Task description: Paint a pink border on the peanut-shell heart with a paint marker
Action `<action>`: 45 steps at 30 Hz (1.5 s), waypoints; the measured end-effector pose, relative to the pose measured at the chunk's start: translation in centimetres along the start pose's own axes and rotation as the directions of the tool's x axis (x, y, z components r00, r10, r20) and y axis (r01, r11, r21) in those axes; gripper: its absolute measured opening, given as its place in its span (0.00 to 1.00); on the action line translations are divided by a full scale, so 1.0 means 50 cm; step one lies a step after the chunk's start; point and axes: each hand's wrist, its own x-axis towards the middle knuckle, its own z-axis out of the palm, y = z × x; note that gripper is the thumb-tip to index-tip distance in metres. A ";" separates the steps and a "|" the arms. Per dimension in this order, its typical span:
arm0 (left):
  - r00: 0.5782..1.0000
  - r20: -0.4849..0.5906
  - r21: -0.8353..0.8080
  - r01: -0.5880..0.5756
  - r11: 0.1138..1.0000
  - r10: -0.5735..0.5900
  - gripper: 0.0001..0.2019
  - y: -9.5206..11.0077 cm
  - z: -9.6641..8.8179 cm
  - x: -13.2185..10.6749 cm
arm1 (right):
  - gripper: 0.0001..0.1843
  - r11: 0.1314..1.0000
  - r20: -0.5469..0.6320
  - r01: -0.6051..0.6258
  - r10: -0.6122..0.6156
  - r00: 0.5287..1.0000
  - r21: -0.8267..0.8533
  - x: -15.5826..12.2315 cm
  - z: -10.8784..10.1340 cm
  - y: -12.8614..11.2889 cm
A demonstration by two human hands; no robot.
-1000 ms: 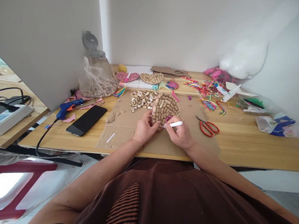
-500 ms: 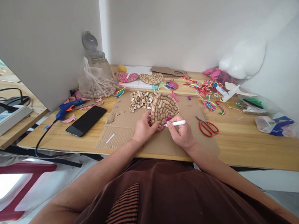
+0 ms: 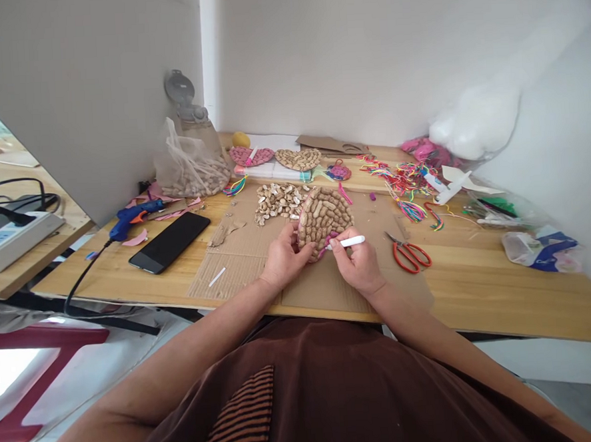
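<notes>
A panel covered with peanut shells [image 3: 325,212] is held tilted above the cardboard sheet [image 3: 320,293]. My left hand [image 3: 288,255] grips its lower left edge, thumb on the front. In my right hand [image 3: 357,260] is a white marker pen [image 3: 351,241], its tip against the panel's lower part. Several shells there are coloured magenta; the rest are plain tan. Behind the panel lies a heap of loose peanut shells [image 3: 277,202]. Red-handled scissors [image 3: 410,254] rest to the right of my right hand.
To the left are a black phone [image 3: 171,242], a blue glue gun [image 3: 134,217] and a bag of peanuts [image 3: 192,170]. At the back stand a pink shell-covered piece [image 3: 251,156] and a tan heart-shaped one [image 3: 298,159]. Coloured threads [image 3: 408,177] and plastic packets [image 3: 540,249] lie right.
The whole view has shifted slightly with the head. Both hands keep their hold on the panel and the marker pen, with hardly any visible movement.
</notes>
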 end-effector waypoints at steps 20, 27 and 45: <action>1.000 0.007 0.069 0.000 0.998 -0.001 0.21 0.005 -0.002 -0.003 | 0.08 0.998 0.087 0.040 -0.044 0.995 0.051 -0.010 0.000 -0.011; 1.000 0.002 0.090 0.000 0.996 0.000 0.21 0.004 -0.003 -0.003 | 0.08 0.995 0.136 0.084 -0.090 0.987 0.053 -0.011 0.006 -0.013; 0.983 -0.071 -0.596 0.096 0.797 -0.172 0.28 0.037 -0.010 0.009 | 0.02 0.989 -0.064 0.133 -0.129 0.990 0.058 -0.025 -0.010 -0.037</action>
